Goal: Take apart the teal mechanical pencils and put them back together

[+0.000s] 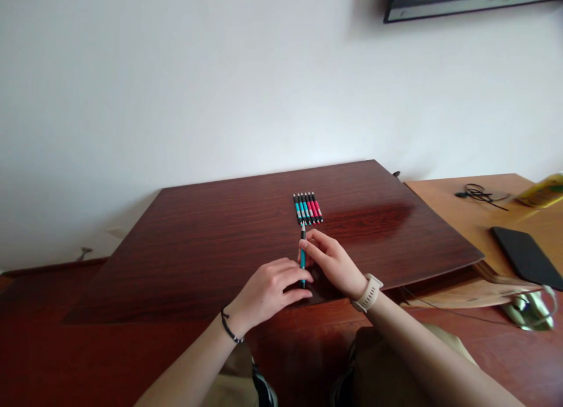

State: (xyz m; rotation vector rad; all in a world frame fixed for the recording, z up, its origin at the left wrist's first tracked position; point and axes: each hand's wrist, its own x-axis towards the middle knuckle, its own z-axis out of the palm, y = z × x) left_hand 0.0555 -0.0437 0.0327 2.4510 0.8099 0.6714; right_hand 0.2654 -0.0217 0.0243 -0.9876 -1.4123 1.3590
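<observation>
A blue and black pen (303, 255) stands in front of me, its silver tip pointing toward the wall. My right hand (332, 260) pinches it between thumb and fingers near its middle. Around the pen's near end, my left hand (275, 287) has its thumb and fingers apart; one finger crosses over the pen, and whether it presses on it I cannot tell. Just beyond the tip, several pens lie side by side in a neat row: blue pens (300, 207) on the left and pink pens (315, 207) on the right, all with black ends.
The dark wooden table (220, 231) reaches back to the white wall. At right, a lighter wooden desk (440, 202) holds a black flat device (525, 255), a coiled black cable (479, 193) and a yellow package (543, 190). A screen (466, 5) hangs above.
</observation>
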